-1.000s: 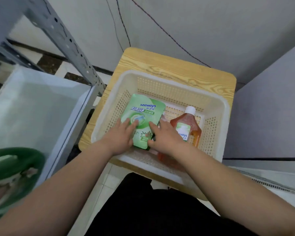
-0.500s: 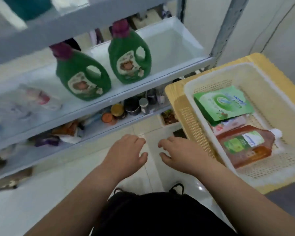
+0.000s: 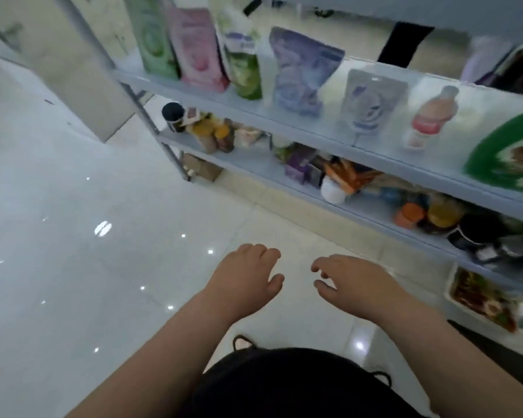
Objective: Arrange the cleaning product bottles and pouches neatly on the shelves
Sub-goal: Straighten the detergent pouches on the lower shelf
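The cleaning things stand in a row on the pale blue upper shelf board (image 3: 284,123), which runs from the upper middle of the picture down to the right edge. From the left there is a tall green plastic pouch (image 3: 156,40), a pink pouch (image 3: 198,49) right beside it, a green and white pouch (image 3: 243,64), a crumpled purple pouch (image 3: 302,70), a flat white and blue pouch (image 3: 370,101), a small clear bottle with a pink label (image 3: 429,119) and a big green jug (image 3: 507,155) cut off by the right edge. The first three pouches stand close together, and the others have small gaps between them. It is all blurry, so the words on them cannot be read. Below is the lower shelf board (image 3: 248,171), crowded with small jars, boxes and packets too blurry to tell apart. A grey metal post (image 3: 151,125) stands at the left end of both boards. At the lower right, a white tray (image 3: 453,285) with dark bits in it sits below the boards. The left hand (image 3: 242,279) and the right hand (image 3: 357,282) are in the lower middle of the picture, out in front of the shelf edges. They are near each other but not touching, backs up, fingers loosely bent, and they hold nothing. Under them is the shiny white tiled floor (image 3: 103,236), which spreads wide and open to the left of the post. Black clothing (image 3: 284,384) fills the bottom edge.
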Demonstrator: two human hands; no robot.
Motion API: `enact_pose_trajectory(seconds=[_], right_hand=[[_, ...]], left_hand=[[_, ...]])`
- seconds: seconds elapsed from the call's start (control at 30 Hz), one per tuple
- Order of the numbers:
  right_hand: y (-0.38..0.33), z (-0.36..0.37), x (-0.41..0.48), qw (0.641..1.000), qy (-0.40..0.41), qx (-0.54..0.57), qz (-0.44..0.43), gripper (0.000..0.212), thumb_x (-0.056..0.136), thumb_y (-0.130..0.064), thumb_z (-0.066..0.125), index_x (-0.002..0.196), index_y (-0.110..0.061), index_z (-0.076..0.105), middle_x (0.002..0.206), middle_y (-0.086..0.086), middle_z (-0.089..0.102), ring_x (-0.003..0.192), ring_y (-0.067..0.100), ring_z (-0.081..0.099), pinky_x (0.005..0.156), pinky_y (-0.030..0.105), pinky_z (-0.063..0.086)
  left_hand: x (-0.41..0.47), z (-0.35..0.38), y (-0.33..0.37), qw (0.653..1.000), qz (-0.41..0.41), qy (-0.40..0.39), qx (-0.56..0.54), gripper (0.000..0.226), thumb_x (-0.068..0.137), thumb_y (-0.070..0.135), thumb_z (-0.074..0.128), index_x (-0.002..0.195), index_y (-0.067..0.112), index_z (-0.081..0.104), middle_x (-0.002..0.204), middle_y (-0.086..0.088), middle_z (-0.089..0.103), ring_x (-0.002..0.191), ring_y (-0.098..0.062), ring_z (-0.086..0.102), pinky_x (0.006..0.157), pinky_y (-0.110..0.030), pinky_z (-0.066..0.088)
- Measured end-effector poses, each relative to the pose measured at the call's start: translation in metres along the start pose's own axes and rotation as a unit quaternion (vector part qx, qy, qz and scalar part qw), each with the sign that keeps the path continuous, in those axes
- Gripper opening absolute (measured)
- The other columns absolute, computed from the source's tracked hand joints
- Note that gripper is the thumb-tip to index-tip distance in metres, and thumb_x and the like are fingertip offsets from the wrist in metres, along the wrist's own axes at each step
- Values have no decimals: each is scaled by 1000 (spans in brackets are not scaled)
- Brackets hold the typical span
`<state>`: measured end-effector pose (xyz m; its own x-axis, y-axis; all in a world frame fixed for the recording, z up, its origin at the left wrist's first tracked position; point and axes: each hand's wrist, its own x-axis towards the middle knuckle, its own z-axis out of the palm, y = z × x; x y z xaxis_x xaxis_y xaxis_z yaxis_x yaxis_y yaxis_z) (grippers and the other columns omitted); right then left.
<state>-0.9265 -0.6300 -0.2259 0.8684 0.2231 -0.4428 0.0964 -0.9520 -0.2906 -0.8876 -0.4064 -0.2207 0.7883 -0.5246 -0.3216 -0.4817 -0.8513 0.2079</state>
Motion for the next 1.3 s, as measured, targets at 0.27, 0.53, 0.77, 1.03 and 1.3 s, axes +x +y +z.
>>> enact_pose_trajectory(seconds=[0.27,0.53,0.77,1.03,1.3], right_hand=[[-142,-36,132,996,-33,-40,-70,39,103,-48,45,139,-36,48,128,-10,60,111,12,60,89,36,54],[-172,-76,258,992,-57,-73,-91,39,102,-45,45,138,-32,51,129,-7,61,109,16,60,85,35,52],[-209,-132,408,987,-61,-51,-141,38,102,-45,46,138,-33,52,130,-8,60,113,14,58,77,30,44],[-247,-193,534,993,-32,-19,-113,36,100,-46,50,133,-34,56,127,-11,64,109,14,61,81,33,51],[-276,-207,640,992,51,104,52,27,94,-39,57,119,-30,61,106,-10,60,96,15,59,76,31,48]], left_hand=[[-25,-26,-165,993,-94,21,-62,46,101,45,44,143,25,46,136,4,56,127,-20,49,96,-33,44],[50,-61,-271,986,-123,42,-102,45,101,44,45,143,27,46,136,5,57,127,-19,49,97,-33,45],[126,-135,-381,981,-176,43,-65,44,101,44,47,142,29,46,138,6,57,127,-19,51,100,-36,48],[192,-172,-486,975,-194,53,-92,42,101,44,48,140,30,47,133,7,60,121,-17,55,96,-37,51],[283,-190,-619,992,-96,9,-79,43,100,42,48,141,29,47,134,4,58,122,-21,53,95,-39,49]])
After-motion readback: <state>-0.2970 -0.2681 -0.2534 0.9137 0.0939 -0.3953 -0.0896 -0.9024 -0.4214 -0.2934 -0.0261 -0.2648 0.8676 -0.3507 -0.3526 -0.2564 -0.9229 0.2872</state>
